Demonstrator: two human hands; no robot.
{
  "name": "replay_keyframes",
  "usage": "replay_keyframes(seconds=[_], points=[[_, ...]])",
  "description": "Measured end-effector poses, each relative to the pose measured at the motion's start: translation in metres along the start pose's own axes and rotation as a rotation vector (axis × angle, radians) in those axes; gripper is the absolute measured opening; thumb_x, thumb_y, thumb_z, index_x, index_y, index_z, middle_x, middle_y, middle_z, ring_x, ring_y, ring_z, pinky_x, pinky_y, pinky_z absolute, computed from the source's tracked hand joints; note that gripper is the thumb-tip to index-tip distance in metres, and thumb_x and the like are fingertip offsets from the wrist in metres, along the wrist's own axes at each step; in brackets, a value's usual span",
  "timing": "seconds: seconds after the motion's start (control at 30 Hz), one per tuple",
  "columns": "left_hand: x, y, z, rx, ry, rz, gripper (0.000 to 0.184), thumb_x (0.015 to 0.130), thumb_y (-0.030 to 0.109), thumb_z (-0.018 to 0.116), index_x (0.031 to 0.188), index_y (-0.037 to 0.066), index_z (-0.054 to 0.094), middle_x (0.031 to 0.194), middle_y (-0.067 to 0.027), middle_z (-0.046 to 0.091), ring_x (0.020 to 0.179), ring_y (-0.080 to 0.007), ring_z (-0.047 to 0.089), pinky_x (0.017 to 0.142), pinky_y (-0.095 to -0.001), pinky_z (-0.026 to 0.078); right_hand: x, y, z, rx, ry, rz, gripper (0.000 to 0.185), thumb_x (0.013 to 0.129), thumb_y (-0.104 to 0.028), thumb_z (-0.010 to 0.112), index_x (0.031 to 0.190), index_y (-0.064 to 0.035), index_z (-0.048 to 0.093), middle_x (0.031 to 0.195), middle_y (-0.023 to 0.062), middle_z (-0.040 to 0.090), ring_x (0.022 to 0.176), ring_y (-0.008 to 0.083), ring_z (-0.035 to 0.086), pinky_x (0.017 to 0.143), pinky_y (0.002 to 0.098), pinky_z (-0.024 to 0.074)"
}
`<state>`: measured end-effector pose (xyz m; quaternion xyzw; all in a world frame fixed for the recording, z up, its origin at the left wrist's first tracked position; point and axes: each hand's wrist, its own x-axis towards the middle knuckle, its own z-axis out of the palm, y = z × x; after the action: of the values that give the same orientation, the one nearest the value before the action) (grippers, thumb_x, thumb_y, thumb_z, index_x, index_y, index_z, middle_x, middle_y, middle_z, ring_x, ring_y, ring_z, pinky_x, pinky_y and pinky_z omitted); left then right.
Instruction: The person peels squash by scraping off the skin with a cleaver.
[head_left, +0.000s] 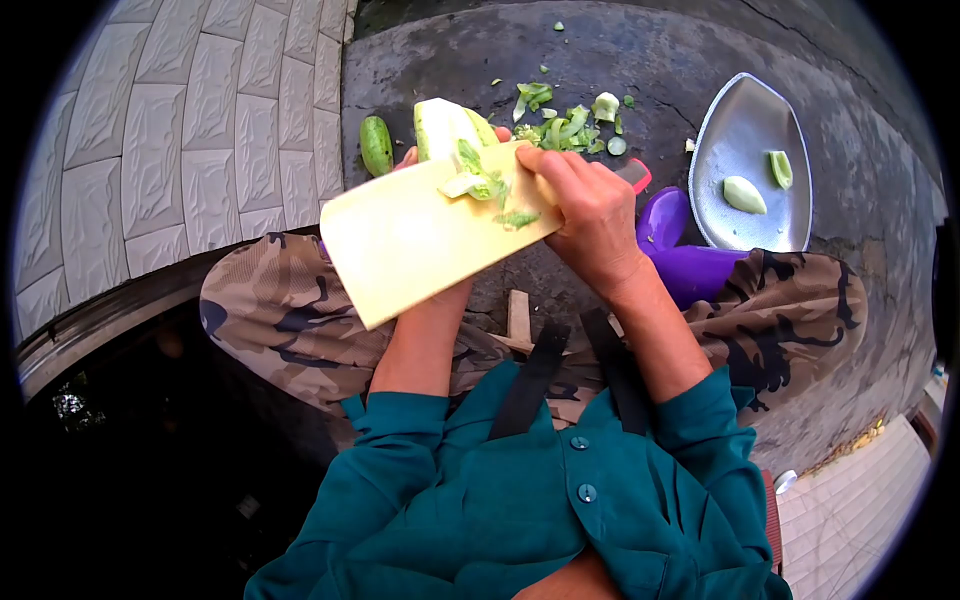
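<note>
My right hand [590,205] is closed around a broad-bladed cleaver [400,235], thumb and fingers near the blade's rear corner. The handle end, red and dark, pokes out past the fingers. Bits of green peel cling to the pale, shiny blade face. Just behind the blade is a thick cucumber [440,125], partly peeled, with white-green flesh showing. My left hand [408,158] holds it from below, mostly covered by the blade; only some fingertips and the wrist show. Whether the edge touches the cucumber is hidden.
A whole green cucumber [376,146] lies on the dark ground at left. Peel scraps [570,130] are scattered ahead. At right, a silvery metal pan [715,205] holds two pale green pieces. Purple footwear [690,272] sits beside it. A textured tile surface [150,130] runs along the left.
</note>
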<state>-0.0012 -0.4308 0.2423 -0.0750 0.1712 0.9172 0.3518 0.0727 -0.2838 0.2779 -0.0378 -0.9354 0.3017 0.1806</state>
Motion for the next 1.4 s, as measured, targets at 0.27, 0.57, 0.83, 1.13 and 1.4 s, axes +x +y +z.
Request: replay_keyframes(seconds=[0.27, 0.57, 0.83, 1.13, 1.4], points=[[0.004, 0.001, -0.012, -0.088, -0.181, -0.149, 0.062, 0.092, 0.046, 0.048, 0.138, 0.005, 0.039, 0.135, -0.0198, 0.048, 0.117, -0.0362, 0.053, 0.093, -0.0529, 0.047, 0.003, 0.021, 0.006, 0.050, 0.102, 0.077, 0.030, 0.073, -0.004, 0.070, 0.102, -0.0069, 0.062, 0.090, 0.0130, 0.068, 0.080, 0.0306, 0.067, 0.065, 0.0354, 0.0516], [0.015, 0.010, -0.016, -0.122, 0.199, -0.054, 0.053, 0.089, 0.048, 0.050, 0.123, 0.007, 0.056, 0.119, -0.0177, 0.061, 0.110, -0.0363, 0.058, 0.093, -0.0556, 0.046, -0.002, 0.018, 0.010, 0.307, -0.002, 0.285, 0.023, 0.080, -0.003, 0.065, 0.103, -0.0056, 0.062, 0.079, 0.0127, 0.068, 0.071, 0.0206, 0.068, 0.066, 0.0301, 0.0510], [0.012, 0.014, -0.008, -0.137, 0.330, -0.096, 0.052, 0.080, 0.045, 0.069, 0.112, 0.005, 0.058, 0.101, -0.0205, 0.063, 0.082, -0.0341, 0.064, 0.079, -0.0465, 0.055, -0.011, -0.022, 0.016, 0.061, -0.020, -0.237, 0.037, 0.063, -0.007, 0.070, 0.099, -0.0086, 0.064, 0.069, 0.0024, 0.057, 0.055, 0.0190, 0.056, 0.052, 0.0313, 0.0416], [0.015, 0.013, -0.019, -0.036, 0.314, -0.046, 0.049, 0.079, 0.048, 0.069, 0.105, 0.008, 0.059, 0.094, -0.0163, 0.063, 0.082, -0.0305, 0.063, 0.077, -0.0429, 0.055, -0.012, -0.020, 0.017, 0.009, 0.015, -0.255, 0.039, 0.063, -0.009, 0.070, 0.102, -0.0086, 0.065, 0.071, 0.0004, 0.060, 0.057, 0.0163, 0.056, 0.051, 0.0294, 0.0397], [0.012, 0.008, -0.005, 0.019, 0.429, -0.057, 0.050, 0.076, 0.054, 0.065, 0.102, 0.011, 0.058, 0.085, -0.0095, 0.064, 0.071, -0.0281, 0.065, 0.063, -0.0415, 0.055, -0.011, -0.017, 0.016, 0.020, 0.030, -0.244, 0.039, 0.064, -0.008, 0.069, 0.103, -0.0090, 0.065, 0.072, 0.0005, 0.060, 0.057, 0.0163, 0.056, 0.051, 0.0292, 0.0401]])
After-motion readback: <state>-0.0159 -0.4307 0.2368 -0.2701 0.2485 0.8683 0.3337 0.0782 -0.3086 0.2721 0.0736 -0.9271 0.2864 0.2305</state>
